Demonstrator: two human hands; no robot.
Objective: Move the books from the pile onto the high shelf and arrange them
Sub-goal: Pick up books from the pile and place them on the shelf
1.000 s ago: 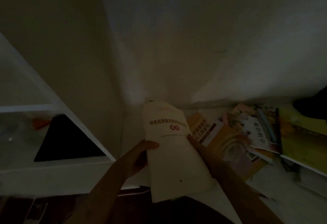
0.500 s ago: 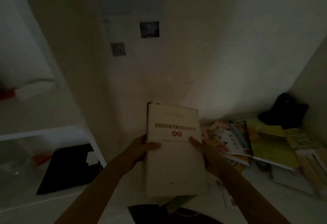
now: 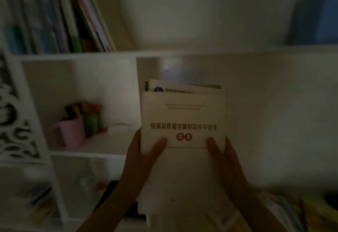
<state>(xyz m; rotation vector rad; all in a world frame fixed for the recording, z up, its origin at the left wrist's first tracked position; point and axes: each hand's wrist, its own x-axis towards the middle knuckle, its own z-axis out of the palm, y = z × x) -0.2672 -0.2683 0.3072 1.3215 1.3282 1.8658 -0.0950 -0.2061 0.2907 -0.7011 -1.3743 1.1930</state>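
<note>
Below the high shelf [image 3: 164,53], my left hand [image 3: 144,151] and right hand [image 3: 222,154] grip a stack of books [image 3: 182,121]; loosely aligned, the rear ones could slide out when I lift.

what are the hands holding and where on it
Both hands, left and right, hold a stack of books by its side edges, thumbs on the cream cover.

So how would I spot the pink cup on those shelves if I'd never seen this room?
Start at the white shelf unit with the row of leaning books on its top board. Drop to the open cubby just below them, left of the cream book held in both hands. The pink cup stands at the cubby's front left, the only pink thing there, with a green and orange packet right behind it.
</note>
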